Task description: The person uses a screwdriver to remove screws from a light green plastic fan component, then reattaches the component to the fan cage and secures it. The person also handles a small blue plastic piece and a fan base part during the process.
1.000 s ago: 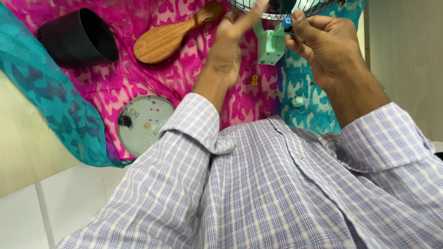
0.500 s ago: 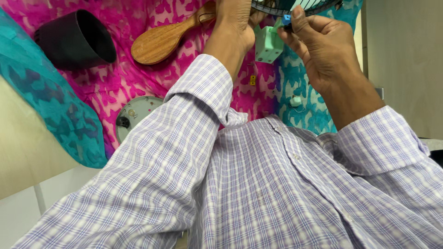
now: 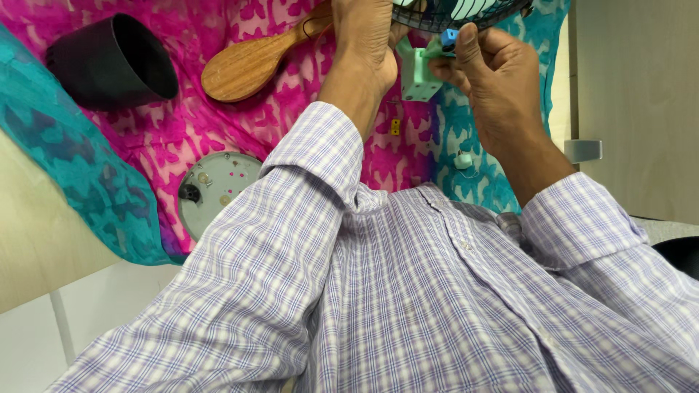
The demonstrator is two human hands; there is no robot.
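Fan parts sit at the top edge of your view: a small fan with a dark wire grille and pale blades behind it, joined to a mint-green housing that hangs just below the grille. Your right hand pinches a small blue piece between thumb and forefinger right at the housing's upper corner, just under the grille. Your left hand is curled against the left side of the fan, fingers closed around its edge as far as the frame shows; its fingertips run out of view. Judging by what lies loose, the fan is partly apart: a round grey plate with screw holes rests well away from the fan, half under your left sleeve, and 2 small bits, a yellow one and a white one, lie on the pink and teal cloth between your arms. Those 3 pieces are not yet on the fan. Farther left, a wooden brush and a black cup on its side lie untouched.
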